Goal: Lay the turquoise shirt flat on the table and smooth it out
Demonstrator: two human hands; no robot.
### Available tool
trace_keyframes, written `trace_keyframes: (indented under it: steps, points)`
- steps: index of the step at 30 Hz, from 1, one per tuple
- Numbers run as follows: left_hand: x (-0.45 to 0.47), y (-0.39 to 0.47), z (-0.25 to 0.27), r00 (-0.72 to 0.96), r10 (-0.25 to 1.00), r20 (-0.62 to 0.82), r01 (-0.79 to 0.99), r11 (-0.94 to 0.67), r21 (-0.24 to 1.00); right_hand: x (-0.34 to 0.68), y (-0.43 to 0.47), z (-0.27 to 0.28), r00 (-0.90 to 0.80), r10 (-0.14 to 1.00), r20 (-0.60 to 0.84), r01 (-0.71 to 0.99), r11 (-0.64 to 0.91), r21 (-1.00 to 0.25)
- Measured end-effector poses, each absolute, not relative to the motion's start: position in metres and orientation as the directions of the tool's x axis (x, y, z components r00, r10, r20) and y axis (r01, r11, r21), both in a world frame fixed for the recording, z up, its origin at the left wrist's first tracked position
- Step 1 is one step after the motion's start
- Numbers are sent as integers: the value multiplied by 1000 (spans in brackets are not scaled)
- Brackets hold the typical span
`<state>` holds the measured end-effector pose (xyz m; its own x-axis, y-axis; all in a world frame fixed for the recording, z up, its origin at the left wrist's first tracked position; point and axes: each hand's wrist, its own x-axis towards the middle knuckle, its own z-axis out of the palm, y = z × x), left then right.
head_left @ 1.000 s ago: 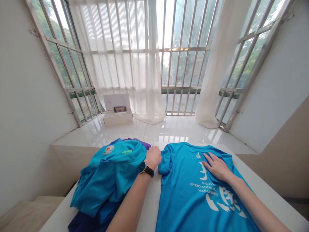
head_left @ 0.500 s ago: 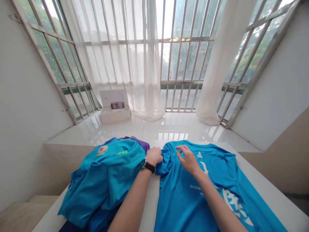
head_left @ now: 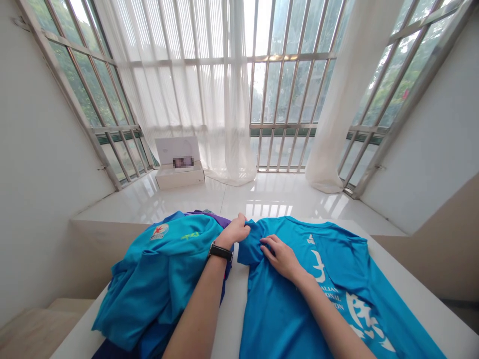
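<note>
A blue T-shirt [head_left: 284, 309] with white lettering lies spread out on the white table. My left hand [head_left: 236, 230], a black-strapped watch [head_left: 220, 251] on its wrist, pinches the outer upper edge of the shirt's left-hand sleeve [head_left: 251, 247]. At the inner end of that sleeve, my right hand [head_left: 280, 257] has its fingertips bent together on the fabric. Between the two hands the sleeve lies fairly flat. Left of my left forearm is a heap of clothes [head_left: 149, 279], mostly blue and teal, with some purple at the back.
A white open box [head_left: 180, 177] stands on the glossy window ledge [head_left: 220, 197] at the back left. Sheer white curtains [head_left: 239, 124] hang before barred windows. The white table [head_left: 226, 319] shows between the heap and the shirt.
The sleeve was bunched and now lies flatter, drawn out by my left hand. My right hand has come down and left onto the shirt, its fingers closing.
</note>
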<state>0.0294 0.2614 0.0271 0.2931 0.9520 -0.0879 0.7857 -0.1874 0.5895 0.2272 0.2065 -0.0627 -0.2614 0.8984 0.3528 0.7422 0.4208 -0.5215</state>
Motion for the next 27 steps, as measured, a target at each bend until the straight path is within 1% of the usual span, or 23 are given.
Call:
trace_keyframes:
  steps: [5,8,12,15,17,19,20,22,23,25,27]
  points:
    - [25,259,32,231,971,-67,825,-159,542,223,205,-60,-267,889,373,755,433,-492]
    - [24,262,32,207,978,-33,827,-157,540,221,204,-57,-277,876,395,765,450,-461]
    - [25,265,28,206,978,4,793,-169,585,219,202,-55,-314,866,389,767,473,-433]
    - [28,266,24,202,979,26,755,-173,632,218,200,-58,-369,861,351,756,497,-426]
    - [31,266,22,192,981,39,729,-169,664,217,200,-60,-390,866,314,745,497,-445]
    - [33,267,20,176,983,53,697,-162,698,217,199,-59,-373,881,291,712,473,-518]
    - [34,267,19,165,984,62,678,-159,718,217,200,-58,-340,894,291,663,448,-600]
    - [38,268,17,141,987,78,631,-150,761,215,200,-54,-240,926,292,487,375,-789]
    - [41,268,17,127,989,81,602,-141,786,214,200,-51,-191,941,281,384,335,-861]
    - [49,268,15,109,992,67,534,-116,837,210,201,-46,-128,964,234,222,258,-941]
    - [60,264,14,130,991,21,450,-78,890,207,201,-41,-110,977,180,143,195,-970]
